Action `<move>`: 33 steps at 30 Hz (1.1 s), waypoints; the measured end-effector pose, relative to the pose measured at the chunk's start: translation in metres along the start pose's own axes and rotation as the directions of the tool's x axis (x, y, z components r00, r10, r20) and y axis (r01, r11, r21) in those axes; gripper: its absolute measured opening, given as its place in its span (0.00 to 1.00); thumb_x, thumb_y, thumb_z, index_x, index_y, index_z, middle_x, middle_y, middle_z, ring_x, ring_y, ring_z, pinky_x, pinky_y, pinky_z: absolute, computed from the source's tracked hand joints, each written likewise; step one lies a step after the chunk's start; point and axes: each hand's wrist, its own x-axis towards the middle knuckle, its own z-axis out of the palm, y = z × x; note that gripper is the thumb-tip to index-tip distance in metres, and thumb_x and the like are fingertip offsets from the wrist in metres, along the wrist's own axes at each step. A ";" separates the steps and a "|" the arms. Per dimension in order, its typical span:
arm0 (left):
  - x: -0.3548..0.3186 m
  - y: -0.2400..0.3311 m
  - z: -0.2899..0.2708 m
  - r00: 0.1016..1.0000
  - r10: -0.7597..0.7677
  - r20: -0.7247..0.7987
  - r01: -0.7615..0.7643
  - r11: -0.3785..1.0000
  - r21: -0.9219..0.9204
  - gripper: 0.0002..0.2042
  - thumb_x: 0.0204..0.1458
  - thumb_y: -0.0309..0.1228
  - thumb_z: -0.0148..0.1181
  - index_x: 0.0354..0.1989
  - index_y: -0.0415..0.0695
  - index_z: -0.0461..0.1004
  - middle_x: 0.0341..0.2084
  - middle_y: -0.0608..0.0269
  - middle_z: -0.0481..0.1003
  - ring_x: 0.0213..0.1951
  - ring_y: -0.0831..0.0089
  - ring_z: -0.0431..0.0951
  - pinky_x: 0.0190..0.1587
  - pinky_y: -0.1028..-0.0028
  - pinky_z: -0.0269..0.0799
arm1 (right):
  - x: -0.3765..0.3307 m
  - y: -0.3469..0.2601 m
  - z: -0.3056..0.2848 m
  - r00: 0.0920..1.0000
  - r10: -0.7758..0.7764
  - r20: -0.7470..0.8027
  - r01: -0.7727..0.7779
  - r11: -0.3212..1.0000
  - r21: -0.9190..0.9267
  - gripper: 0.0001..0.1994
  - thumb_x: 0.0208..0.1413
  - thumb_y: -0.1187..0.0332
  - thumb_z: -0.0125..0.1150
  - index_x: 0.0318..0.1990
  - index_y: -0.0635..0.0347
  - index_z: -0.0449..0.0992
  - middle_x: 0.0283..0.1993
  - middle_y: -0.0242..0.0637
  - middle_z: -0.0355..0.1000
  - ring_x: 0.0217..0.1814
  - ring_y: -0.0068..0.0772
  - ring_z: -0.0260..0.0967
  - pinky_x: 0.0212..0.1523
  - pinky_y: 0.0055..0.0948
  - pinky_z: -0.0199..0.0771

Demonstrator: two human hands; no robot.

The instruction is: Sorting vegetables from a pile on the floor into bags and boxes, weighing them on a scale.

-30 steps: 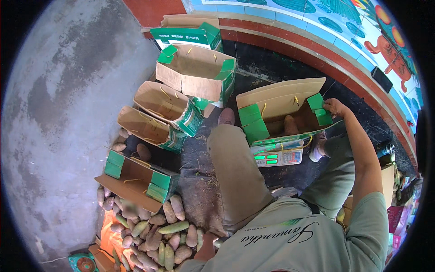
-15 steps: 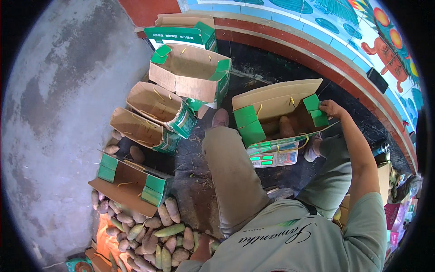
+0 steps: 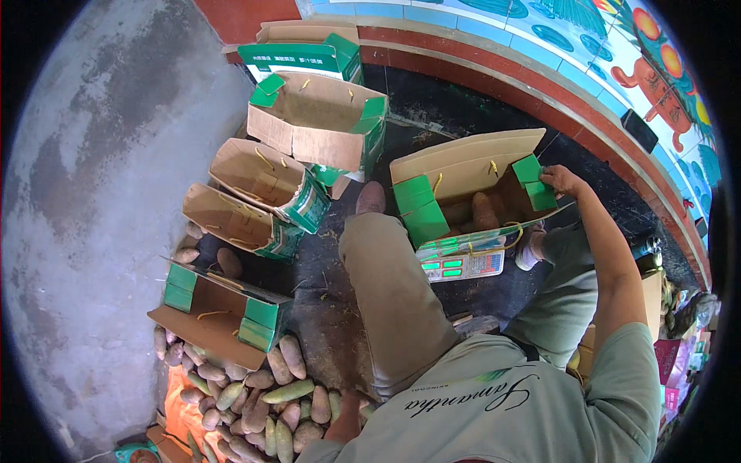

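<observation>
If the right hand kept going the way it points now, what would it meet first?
The right hand reaches toward the open cardboard box on the scale and already touches its green flap. Pushing on, it would probably reach the sweet potatoes inside, though depth is unclear.

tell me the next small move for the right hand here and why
Probably fold the green flap outward. The right hand grips it at the open box on the scale, where sweet potatoes lie; the left hand is down at the pile.
</observation>
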 end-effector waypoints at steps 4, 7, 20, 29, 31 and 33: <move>0.003 0.041 -0.019 0.952 -0.299 -0.071 0.291 0.951 -0.106 0.27 0.39 0.44 0.56 0.51 0.50 0.68 0.52 0.57 0.66 0.52 0.59 0.67 0.47 0.64 0.67 | -0.002 0.005 -0.002 0.999 0.034 -0.003 -0.035 0.999 -0.018 0.16 0.52 0.60 0.49 0.39 0.65 0.72 0.27 0.36 0.68 0.27 0.32 0.68 0.26 0.32 0.75; 0.013 0.036 0.002 0.946 -0.276 -0.167 0.282 0.959 0.010 0.27 0.37 0.42 0.59 0.50 0.51 0.69 0.49 0.55 0.69 0.49 0.61 0.71 0.44 0.66 0.70 | 0.000 -0.001 0.003 0.999 0.031 -0.009 -0.031 0.999 -0.020 0.16 0.52 0.60 0.49 0.38 0.66 0.72 0.27 0.37 0.68 0.26 0.32 0.68 0.26 0.32 0.74; 0.052 0.027 0.008 0.989 0.041 -0.145 -0.028 0.995 0.091 0.27 0.37 0.41 0.60 0.50 0.49 0.69 0.44 0.52 0.71 0.46 0.61 0.72 0.44 0.66 0.69 | 0.003 0.002 0.004 1.000 0.011 0.016 -0.011 0.999 -0.035 0.17 0.52 0.60 0.50 0.38 0.68 0.71 0.30 0.43 0.71 0.26 0.35 0.71 0.23 0.32 0.75; -0.091 0.061 -0.186 0.845 -0.128 -0.519 -0.005 0.969 -0.246 0.23 0.38 0.41 0.63 0.40 0.38 0.69 0.36 0.48 0.73 0.39 0.55 0.73 0.41 0.65 0.68 | 0.002 0.037 0.000 0.996 0.087 -0.031 -0.091 0.977 -0.194 0.19 0.51 0.61 0.53 0.36 0.76 0.71 0.37 0.54 0.70 0.27 0.46 0.73 0.20 0.35 0.77; -0.107 0.032 -0.182 0.586 -0.200 -0.785 -0.050 0.958 -0.281 0.23 0.35 0.37 0.66 0.37 0.37 0.66 0.34 0.48 0.71 0.38 0.53 0.71 0.41 0.64 0.67 | 0.013 0.005 0.005 0.999 -0.024 -0.026 0.018 0.979 -0.201 0.19 0.51 0.61 0.53 0.32 0.77 0.71 0.33 0.55 0.71 0.22 0.46 0.73 0.19 0.35 0.76; -0.138 0.046 -0.221 0.422 -0.298 -0.856 0.000 0.944 -0.329 0.24 0.33 0.34 0.68 0.38 0.39 0.65 0.32 0.49 0.69 0.39 0.52 0.69 0.41 0.62 0.66 | 0.019 0.003 0.006 0.998 -0.064 0.006 0.064 0.964 -0.258 0.19 0.51 0.61 0.54 0.30 0.78 0.71 0.30 0.55 0.71 0.22 0.45 0.73 0.19 0.35 0.75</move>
